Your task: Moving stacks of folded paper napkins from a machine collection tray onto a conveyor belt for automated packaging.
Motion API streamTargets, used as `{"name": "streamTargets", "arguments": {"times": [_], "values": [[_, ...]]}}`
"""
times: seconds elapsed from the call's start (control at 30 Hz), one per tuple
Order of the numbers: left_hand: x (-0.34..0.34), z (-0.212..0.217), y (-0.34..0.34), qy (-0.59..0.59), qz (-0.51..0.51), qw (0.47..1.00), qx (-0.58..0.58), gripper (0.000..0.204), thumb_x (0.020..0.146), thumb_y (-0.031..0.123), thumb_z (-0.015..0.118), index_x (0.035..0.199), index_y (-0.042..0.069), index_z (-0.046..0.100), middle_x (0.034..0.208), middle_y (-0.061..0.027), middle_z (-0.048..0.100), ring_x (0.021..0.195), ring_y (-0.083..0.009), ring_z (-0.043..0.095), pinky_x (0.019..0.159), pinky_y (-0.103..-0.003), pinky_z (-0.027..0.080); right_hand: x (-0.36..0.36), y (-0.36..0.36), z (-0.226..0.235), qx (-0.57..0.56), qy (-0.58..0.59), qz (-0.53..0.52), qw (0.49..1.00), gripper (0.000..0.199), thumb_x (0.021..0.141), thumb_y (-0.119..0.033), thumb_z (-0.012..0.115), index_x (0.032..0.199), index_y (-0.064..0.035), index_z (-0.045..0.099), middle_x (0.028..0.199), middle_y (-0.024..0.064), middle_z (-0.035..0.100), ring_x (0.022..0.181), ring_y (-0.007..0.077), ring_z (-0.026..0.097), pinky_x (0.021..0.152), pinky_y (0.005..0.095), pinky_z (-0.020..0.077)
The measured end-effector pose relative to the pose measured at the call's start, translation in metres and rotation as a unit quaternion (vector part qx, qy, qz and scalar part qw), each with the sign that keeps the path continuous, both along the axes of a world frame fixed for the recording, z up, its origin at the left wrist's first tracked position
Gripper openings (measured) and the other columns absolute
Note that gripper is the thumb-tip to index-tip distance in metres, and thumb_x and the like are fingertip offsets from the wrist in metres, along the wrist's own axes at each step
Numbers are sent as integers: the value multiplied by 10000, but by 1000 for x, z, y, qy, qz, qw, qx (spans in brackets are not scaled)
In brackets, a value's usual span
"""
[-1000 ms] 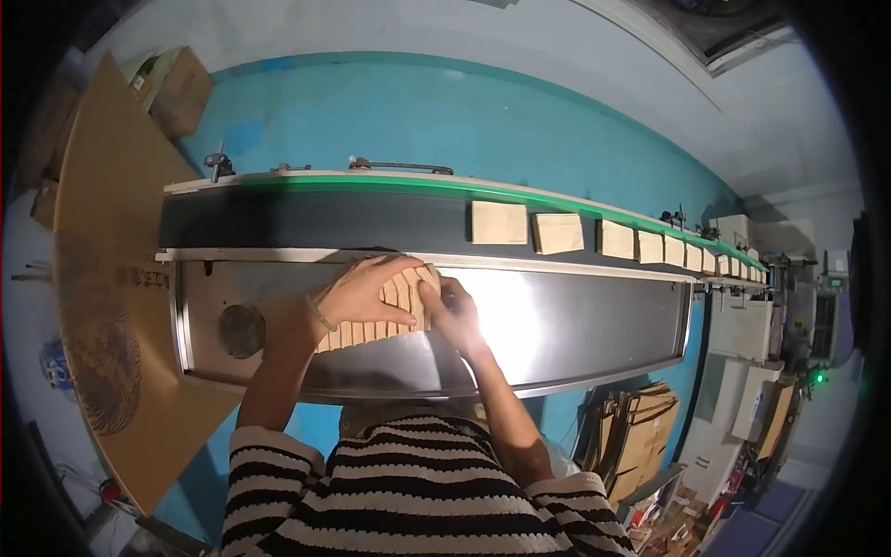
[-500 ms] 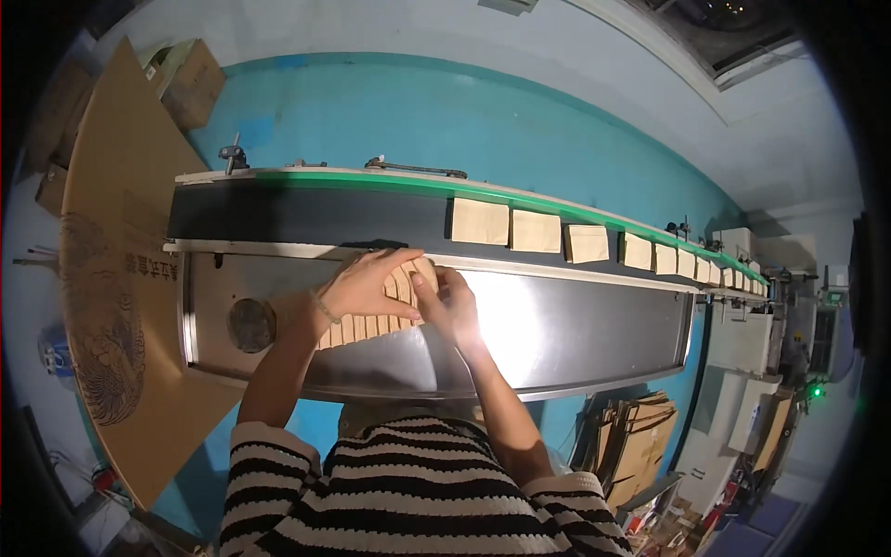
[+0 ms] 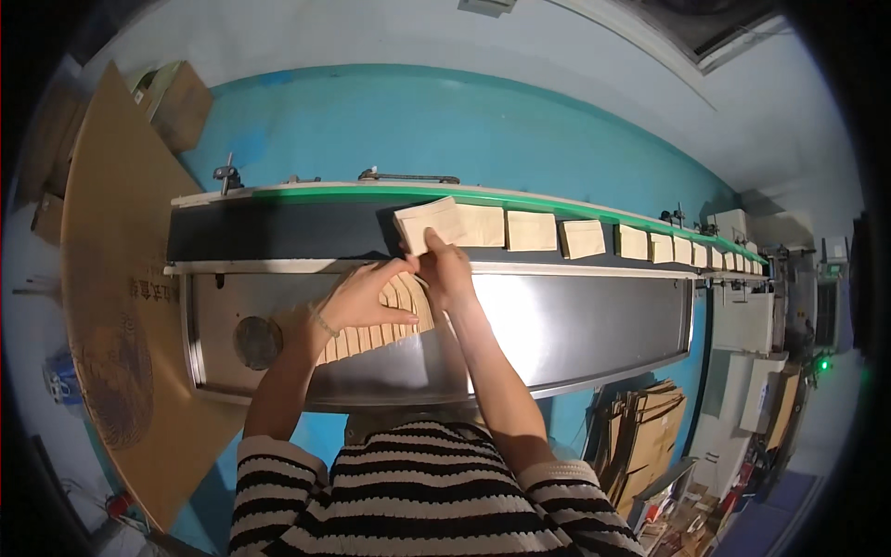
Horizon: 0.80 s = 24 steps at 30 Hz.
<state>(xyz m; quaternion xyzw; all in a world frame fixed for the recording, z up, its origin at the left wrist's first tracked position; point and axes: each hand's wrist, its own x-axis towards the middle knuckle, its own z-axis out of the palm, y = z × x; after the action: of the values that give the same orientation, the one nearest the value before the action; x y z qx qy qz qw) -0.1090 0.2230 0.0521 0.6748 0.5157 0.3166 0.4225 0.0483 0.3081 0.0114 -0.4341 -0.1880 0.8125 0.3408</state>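
My left hand [image 3: 357, 295] lies flat on a fanned stack of tan paper bags [image 3: 380, 327] on the steel work table [image 3: 575, 325], fingers pressing the stack down. My right hand [image 3: 444, 269] pinches one tan bag [image 3: 425, 223] by its lower edge and holds it over the near side of the black conveyor belt [image 3: 278, 232]. A row of several flat tan bags [image 3: 531, 230] runs along the belt to the right, starting just beside the held bag.
A large curved sheet of brown cardboard [image 3: 111, 306] stands at my left. Behind the belt is a blue wall [image 3: 390, 121]. Flattened cardboard boxes [image 3: 650, 436] sit on the floor at the lower right, with machinery [image 3: 770, 306] at the far right.
My right hand has lifted one bag off the fanned stack and carried it up to the belt. The row of bags on the belt has moved left.
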Motion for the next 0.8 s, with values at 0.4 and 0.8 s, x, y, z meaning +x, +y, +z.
{"name": "streamTargets", "arguments": {"times": [0.4, 0.8], "values": [[5, 6, -6, 72, -4, 991, -113, 746, 698, 415, 859, 1258, 60, 518, 1242, -189, 603, 1156, -359, 586, 966, -412, 467, 45, -34, 14, 221, -298, 191, 909, 612, 950, -471, 614, 1201, 86, 576, 1091, 201, 660, 985, 238, 642, 864, 345, 505], [-18, 11, -20, 75, -23, 995, -59, 804, 664, 469, 862, 1280, 63, 542, 1240, -209, 610, 1168, -365, 582, 988, -407, 462, 60, -54, -4, 206, -266, 134, 932, 470, 924, -302, 686, 1187, 78, 599, 1013, 120, 675, 931, 168, 632, 812, 284, 506]]}}
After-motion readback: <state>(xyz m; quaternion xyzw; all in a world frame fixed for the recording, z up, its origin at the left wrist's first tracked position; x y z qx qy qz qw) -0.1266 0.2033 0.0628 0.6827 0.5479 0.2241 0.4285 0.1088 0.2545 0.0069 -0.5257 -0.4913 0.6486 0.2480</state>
